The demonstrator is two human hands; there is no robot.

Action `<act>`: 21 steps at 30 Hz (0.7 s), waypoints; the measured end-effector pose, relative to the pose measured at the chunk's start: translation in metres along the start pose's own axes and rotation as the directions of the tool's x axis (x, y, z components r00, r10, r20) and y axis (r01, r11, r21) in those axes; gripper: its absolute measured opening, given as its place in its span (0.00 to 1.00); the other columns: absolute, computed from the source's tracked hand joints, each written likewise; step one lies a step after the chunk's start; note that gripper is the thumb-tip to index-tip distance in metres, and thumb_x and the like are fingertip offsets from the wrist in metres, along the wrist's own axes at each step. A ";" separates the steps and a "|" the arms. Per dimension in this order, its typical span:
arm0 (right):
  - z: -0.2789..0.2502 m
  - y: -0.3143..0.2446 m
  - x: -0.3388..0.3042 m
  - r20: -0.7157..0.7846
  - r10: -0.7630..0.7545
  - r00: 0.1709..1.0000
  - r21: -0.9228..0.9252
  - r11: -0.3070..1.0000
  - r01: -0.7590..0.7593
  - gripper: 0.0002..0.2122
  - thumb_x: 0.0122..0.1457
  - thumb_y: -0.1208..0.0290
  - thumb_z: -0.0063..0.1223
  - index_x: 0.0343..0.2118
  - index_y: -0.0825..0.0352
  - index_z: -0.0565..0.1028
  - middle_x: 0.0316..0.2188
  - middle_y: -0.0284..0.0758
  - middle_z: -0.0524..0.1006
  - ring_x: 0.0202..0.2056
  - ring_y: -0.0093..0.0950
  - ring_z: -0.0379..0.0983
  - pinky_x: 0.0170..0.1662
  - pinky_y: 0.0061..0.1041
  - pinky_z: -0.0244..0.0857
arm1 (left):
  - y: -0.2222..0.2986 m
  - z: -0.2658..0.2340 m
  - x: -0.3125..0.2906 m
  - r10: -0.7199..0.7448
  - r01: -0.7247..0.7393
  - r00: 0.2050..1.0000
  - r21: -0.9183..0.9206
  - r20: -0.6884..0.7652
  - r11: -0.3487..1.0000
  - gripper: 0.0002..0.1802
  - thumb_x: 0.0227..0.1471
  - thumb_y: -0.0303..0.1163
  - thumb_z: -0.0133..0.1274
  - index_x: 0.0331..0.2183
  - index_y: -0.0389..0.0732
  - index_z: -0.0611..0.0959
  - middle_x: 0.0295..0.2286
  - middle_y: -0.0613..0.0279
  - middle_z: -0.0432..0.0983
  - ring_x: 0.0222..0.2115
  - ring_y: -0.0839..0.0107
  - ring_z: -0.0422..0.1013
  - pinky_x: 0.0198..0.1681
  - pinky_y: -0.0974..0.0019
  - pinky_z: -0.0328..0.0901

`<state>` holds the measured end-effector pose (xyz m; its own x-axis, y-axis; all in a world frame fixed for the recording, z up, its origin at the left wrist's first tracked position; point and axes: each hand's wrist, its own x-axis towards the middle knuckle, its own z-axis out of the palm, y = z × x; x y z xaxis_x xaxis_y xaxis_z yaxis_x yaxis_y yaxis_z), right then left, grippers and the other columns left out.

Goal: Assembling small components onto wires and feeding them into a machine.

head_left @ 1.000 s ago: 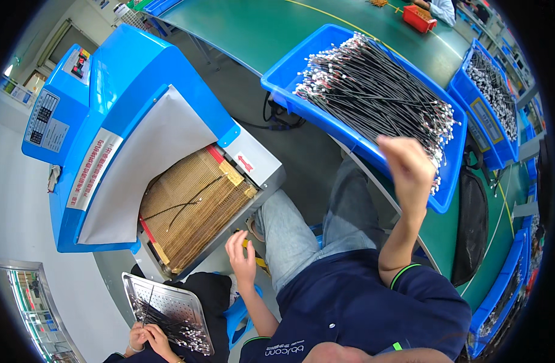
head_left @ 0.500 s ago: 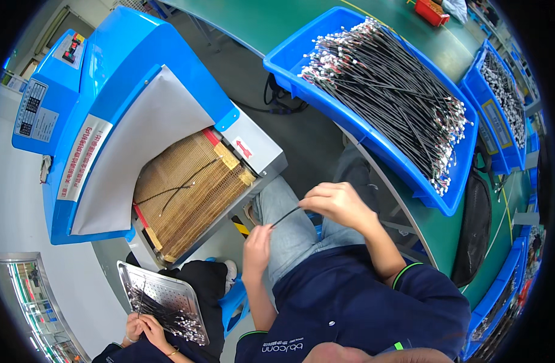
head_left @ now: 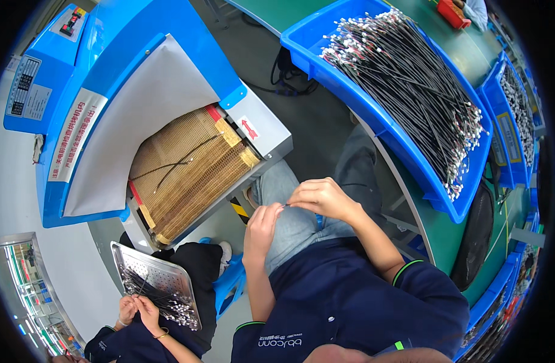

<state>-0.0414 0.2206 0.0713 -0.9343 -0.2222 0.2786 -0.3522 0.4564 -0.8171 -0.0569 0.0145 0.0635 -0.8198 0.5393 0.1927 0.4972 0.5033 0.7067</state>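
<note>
Over my lap, both hands pinch a thin black cable (head_left: 286, 206), of which only a short piece shows between the fingertips. My left hand (head_left: 263, 228) is closed on its near left end. From the right, my right hand (head_left: 321, 198) has its fingers closed on the cable a short way off, almost touching the left fingertips. The rest of the cable is hidden by the fingers. Two loose black cables (head_left: 179, 162) lie crossed on the brown mesh belt (head_left: 193, 196) of a blue machine (head_left: 150, 36) to the left.
At the upper right, a blue bin (head_left: 374, 130) full of black cables with white connectors stands on a green table (head_left: 432, 239). More blue bins line the right side. Lower left, a co-worker's hands (head_left: 138, 311) work over a metal tray (head_left: 168, 278) of cables.
My right hand has slid left and slightly down along the cable, close to my left hand. Less cable shows between them. The view has shifted a little.
</note>
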 end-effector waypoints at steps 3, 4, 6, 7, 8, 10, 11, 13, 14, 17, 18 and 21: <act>0.007 0.014 0.005 0.035 -0.135 0.990 -0.072 0.988 0.137 0.05 0.47 0.74 0.60 0.29 0.64 0.79 0.28 0.29 0.77 0.27 0.27 0.74 0.28 0.24 0.68 | -0.015 0.006 0.004 -0.074 0.087 0.991 -0.120 0.112 0.989 0.07 0.48 0.25 0.55 0.33 0.36 0.77 0.25 0.54 0.73 0.24 0.60 0.71 0.29 0.61 0.66; 0.009 0.018 0.006 0.026 -0.139 0.990 -0.084 0.986 0.141 0.05 0.46 0.74 0.60 0.28 0.64 0.79 0.28 0.29 0.77 0.28 0.26 0.74 0.27 0.24 0.68 | -0.019 0.009 0.006 -0.089 0.117 0.983 -0.177 0.159 0.977 0.07 0.49 0.24 0.54 0.34 0.36 0.77 0.25 0.54 0.72 0.24 0.60 0.71 0.28 0.62 0.66; 0.010 0.025 0.007 -0.008 -0.155 0.988 -0.087 0.984 0.154 0.05 0.46 0.74 0.60 0.28 0.64 0.78 0.28 0.29 0.77 0.28 0.27 0.74 0.27 0.24 0.68 | -0.021 0.012 0.009 -0.128 0.175 0.974 -0.255 0.189 0.951 0.07 0.48 0.25 0.55 0.33 0.35 0.77 0.25 0.54 0.72 0.23 0.60 0.71 0.28 0.62 0.66; 0.013 0.029 0.005 -0.006 -0.147 0.989 -0.082 0.986 0.146 0.05 0.46 0.74 0.60 0.28 0.64 0.78 0.28 0.29 0.77 0.28 0.27 0.74 0.27 0.24 0.68 | -0.022 0.014 0.009 -0.159 0.224 0.964 -0.327 0.214 0.918 0.08 0.48 0.25 0.55 0.33 0.35 0.77 0.24 0.55 0.72 0.23 0.60 0.71 0.28 0.62 0.66; 0.016 0.033 0.005 -0.024 -0.134 0.991 -0.054 0.990 0.133 0.05 0.47 0.74 0.61 0.28 0.65 0.78 0.27 0.29 0.77 0.27 0.27 0.74 0.26 0.24 0.68 | -0.025 0.015 0.009 -0.163 0.229 0.962 -0.327 0.218 0.917 0.08 0.48 0.25 0.55 0.33 0.35 0.77 0.24 0.55 0.72 0.23 0.60 0.71 0.28 0.62 0.66; 0.017 0.038 0.007 -0.041 -0.118 0.992 -0.023 0.993 0.117 0.05 0.47 0.74 0.61 0.28 0.65 0.78 0.27 0.30 0.77 0.27 0.27 0.74 0.26 0.25 0.68 | -0.031 0.019 0.008 -0.043 0.075 0.989 -0.224 0.144 0.972 0.07 0.47 0.25 0.57 0.32 0.35 0.78 0.25 0.55 0.73 0.24 0.61 0.72 0.28 0.63 0.66; 0.017 0.038 0.006 -0.015 -0.090 0.996 -0.011 0.996 0.090 0.04 0.48 0.73 0.60 0.28 0.65 0.78 0.26 0.30 0.77 0.26 0.27 0.74 0.26 0.25 0.68 | -0.032 0.017 0.007 -0.051 0.083 0.988 -0.224 0.147 0.971 0.07 0.47 0.25 0.57 0.32 0.35 0.78 0.25 0.55 0.73 0.24 0.61 0.72 0.28 0.63 0.66; 0.020 0.035 0.004 0.014 -0.059 0.998 0.004 0.998 0.059 0.04 0.48 0.73 0.60 0.28 0.65 0.78 0.26 0.30 0.77 0.26 0.28 0.74 0.27 0.25 0.68 | -0.032 0.013 0.007 0.055 -0.053 0.996 -0.024 0.065 0.998 0.08 0.45 0.25 0.59 0.31 0.36 0.79 0.26 0.56 0.74 0.26 0.63 0.72 0.28 0.63 0.67; 0.021 0.032 0.003 0.029 -0.050 0.998 -0.014 0.999 0.050 0.04 0.49 0.72 0.59 0.28 0.64 0.77 0.25 0.30 0.76 0.26 0.29 0.74 0.27 0.26 0.68 | -0.032 0.014 0.006 0.051 -0.050 0.997 -0.024 0.065 0.998 0.08 0.45 0.25 0.59 0.31 0.36 0.79 0.26 0.56 0.74 0.26 0.63 0.72 0.28 0.63 0.67; 0.022 0.027 0.000 0.060 -0.028 0.998 -0.032 0.999 0.030 0.04 0.50 0.70 0.58 0.28 0.64 0.76 0.24 0.31 0.75 0.26 0.31 0.74 0.28 0.27 0.68 | -0.029 0.017 0.004 0.116 -0.116 0.992 0.012 -0.042 0.993 0.09 0.43 0.24 0.60 0.31 0.36 0.79 0.28 0.58 0.75 0.28 0.63 0.73 0.30 0.62 0.68; 0.021 0.026 -0.001 0.073 -0.016 0.997 -0.034 0.999 0.019 0.04 0.50 0.71 0.57 0.28 0.64 0.76 0.24 0.31 0.75 0.26 0.31 0.73 0.28 0.28 0.68 | -0.024 0.019 0.005 0.122 -0.119 0.988 0.038 -0.095 0.992 0.09 0.42 0.24 0.60 0.30 0.36 0.79 0.28 0.58 0.76 0.29 0.62 0.73 0.32 0.62 0.69; 0.019 0.021 -0.008 0.084 -0.007 0.996 -0.050 0.999 0.011 0.04 0.50 0.72 0.59 0.27 0.64 0.77 0.23 0.31 0.76 0.26 0.29 0.74 0.28 0.26 0.68 | -0.020 0.025 -0.004 0.158 -0.153 0.977 0.048 -0.141 0.987 0.10 0.40 0.22 0.60 0.30 0.35 0.79 0.28 0.58 0.76 0.30 0.60 0.73 0.33 0.61 0.70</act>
<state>-0.0406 0.2158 0.0428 -0.9239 -0.2970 0.2411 -0.3650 0.4961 -0.7878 -0.0568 0.0191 0.0311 -0.7625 0.5115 0.3961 0.6298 0.4471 0.6351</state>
